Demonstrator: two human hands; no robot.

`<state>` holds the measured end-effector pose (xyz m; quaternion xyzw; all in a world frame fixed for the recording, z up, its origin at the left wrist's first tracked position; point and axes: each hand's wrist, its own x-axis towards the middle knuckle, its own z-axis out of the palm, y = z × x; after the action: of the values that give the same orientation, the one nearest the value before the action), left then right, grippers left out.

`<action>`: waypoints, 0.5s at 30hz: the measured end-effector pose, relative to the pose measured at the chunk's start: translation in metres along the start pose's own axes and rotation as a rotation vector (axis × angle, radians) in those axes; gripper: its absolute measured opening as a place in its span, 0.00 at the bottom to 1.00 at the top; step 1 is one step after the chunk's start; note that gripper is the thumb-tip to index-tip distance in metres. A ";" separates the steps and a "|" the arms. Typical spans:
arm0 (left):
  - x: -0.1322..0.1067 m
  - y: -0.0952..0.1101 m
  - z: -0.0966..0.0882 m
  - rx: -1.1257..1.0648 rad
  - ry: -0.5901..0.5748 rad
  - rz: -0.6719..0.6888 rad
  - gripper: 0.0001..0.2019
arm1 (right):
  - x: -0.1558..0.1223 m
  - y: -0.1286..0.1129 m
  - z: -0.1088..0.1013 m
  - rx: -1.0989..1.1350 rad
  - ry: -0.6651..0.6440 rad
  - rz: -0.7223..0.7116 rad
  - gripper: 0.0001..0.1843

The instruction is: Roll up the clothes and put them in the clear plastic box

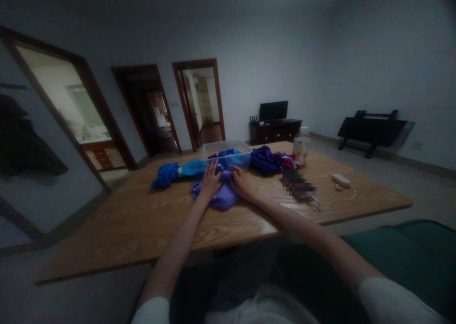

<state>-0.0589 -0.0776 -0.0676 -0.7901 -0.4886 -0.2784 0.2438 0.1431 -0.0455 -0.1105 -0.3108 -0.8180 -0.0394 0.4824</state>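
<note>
Both flat, open hands, left hand (pixel 210 181) and right hand (pixel 241 183), press purple cloth (pixel 223 196) before plastic bin (pixel 228 154).

Wooden table (pixel 142 229) with cloths (pixel 223 195), clear tub (pixel 213 150), bottle (pixel 301 146).

A purple cloth (pixel 223 195) lies crumpled on the wooden table (pixel 142 219), a soft, loosely bunched piece with folds running across it. It sits just in front of a clear plastic bin (pixel 228 154), about mid-table, nearer the far edge than the near one. The left hand (pixel 211 181) rests flat on its upper left part, and the right hand (pixel 241 183) presses its right side, fingers spread over the fabric.
</note>
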 end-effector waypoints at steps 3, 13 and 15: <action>-0.003 -0.007 0.011 0.040 -0.060 -0.043 0.13 | -0.001 0.001 0.001 -0.040 -0.011 -0.003 0.15; -0.012 -0.011 0.028 -0.084 -0.200 -0.064 0.16 | 0.017 -0.003 -0.022 -0.181 0.029 -0.046 0.27; -0.012 -0.009 0.025 -0.200 -0.275 -0.049 0.16 | 0.030 0.002 -0.031 -0.238 0.008 -0.051 0.33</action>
<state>-0.0661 -0.0650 -0.0930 -0.8291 -0.5062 -0.2206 0.0880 0.1574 -0.0411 -0.0697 -0.3448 -0.8133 -0.1500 0.4441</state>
